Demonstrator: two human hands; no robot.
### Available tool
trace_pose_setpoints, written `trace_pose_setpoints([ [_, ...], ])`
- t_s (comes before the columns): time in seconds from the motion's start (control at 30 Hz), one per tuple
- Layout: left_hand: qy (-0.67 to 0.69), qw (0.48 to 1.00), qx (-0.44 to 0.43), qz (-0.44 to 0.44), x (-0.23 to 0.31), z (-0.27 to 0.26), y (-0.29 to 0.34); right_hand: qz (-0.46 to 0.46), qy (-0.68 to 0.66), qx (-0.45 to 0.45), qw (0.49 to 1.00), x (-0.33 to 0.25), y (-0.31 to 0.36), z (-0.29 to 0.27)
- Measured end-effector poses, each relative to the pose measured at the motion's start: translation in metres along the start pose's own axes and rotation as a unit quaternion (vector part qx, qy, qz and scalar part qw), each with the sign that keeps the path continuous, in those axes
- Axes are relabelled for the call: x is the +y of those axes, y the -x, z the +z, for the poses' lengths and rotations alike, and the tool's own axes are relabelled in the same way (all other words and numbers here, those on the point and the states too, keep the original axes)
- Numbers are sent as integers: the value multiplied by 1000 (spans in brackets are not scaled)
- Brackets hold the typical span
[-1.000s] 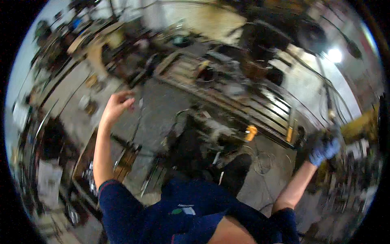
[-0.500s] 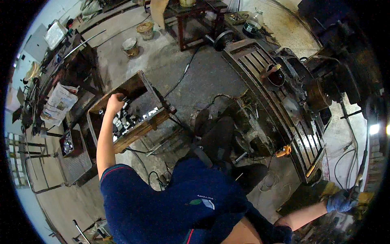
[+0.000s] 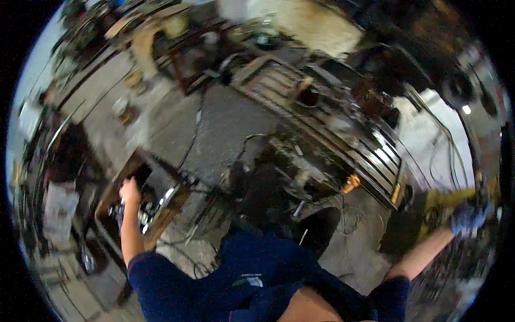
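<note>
My bare left hand [image 3: 130, 190] is over the wooden box [image 3: 167, 221] at the left, its fingers curled together. Whatever they grip is lost in blur. Small shiny metal parts [image 3: 144, 219] lie in a heap inside the box beside my wrist. Far out at the right, my right hand [image 3: 471, 217], in a blue glove, is closed around an upright lever [image 3: 480, 187]. The lever's lower end is hidden by the glove and blur.
A long slotted machine table [image 3: 279, 110] runs diagonally across the right, carrying a dark pot [image 3: 307, 97]. An orange object [image 3: 351, 183] sits at its near edge. A bucket [image 3: 124, 111] stands on the floor at the far left. Thin cable [image 3: 351, 217] lies coiled near my knee.
The whole view has swung, so the box and machine table appear farther left, and the picture is blurred. My left hand stays at the box; the right stays on the lever.
</note>
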State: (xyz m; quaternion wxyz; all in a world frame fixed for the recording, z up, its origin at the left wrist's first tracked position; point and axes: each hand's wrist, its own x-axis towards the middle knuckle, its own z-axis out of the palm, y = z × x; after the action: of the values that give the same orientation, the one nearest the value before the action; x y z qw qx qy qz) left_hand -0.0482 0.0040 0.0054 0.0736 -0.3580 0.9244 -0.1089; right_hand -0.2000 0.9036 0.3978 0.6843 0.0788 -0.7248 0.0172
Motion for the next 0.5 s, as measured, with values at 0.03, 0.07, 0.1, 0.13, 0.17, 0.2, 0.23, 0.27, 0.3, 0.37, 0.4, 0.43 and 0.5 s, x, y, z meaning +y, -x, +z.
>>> trace_pose_setpoints([
  [0.03, 7, 1000, 5, 19, -4, 8, -5, -33, 73, -5, 997, -6, -6, -1],
  [0.07, 4, 1000, 17, 20, 0, 4, -4, -48, 118, -13, 992, -10, -13, -3],
  [0.1, -3, 997, 56, 44, 1, 4, -2, -41, 131, -25, 990, -15, -21, -4],
  [0.13, -33, 997, 56, 43, -9, 19, -7, 75, -115, -53, 989, 10, -22, -1],
  [0.17, -77, 990, 85, 80, -13, 32, -5, 192, -340, -26, 920, 33, -25, -2],
  [0.2, -82, 995, -10, 52, 0, 19, -2, 209, -389, 6, 897, 25, -27, 0],
  [0.23, -104, 991, 25, 86, -7, 19, 0, 174, -366, 18, 914, 5, -31, 6],
  [0.27, -125, 985, 49, 113, -21, 31, -5, 125, -329, 20, 936, -11, -37, 10],
  [0.3, -150, 982, 35, 106, -10, 22, -7, 75, -292, 15, 953, -22, -41, 9],
  [0.37, -145, 981, 69, 107, -8, 16, -12, 40, -296, 3, 954, -34, -46, 7],
  [0.4, -140, 981, 85, 105, -9, 15, -14, 207, -555, 20, 805, -37, -47, 8],
  [0.43, -149, 981, 50, 113, -7, 8, -13, 161, -409, 10, 898, -44, -47, 7],
  [0.5, -156, 982, 9, 108, -5, -5, -8, 62, -161, 3, 985, -48, -44, 5],
])
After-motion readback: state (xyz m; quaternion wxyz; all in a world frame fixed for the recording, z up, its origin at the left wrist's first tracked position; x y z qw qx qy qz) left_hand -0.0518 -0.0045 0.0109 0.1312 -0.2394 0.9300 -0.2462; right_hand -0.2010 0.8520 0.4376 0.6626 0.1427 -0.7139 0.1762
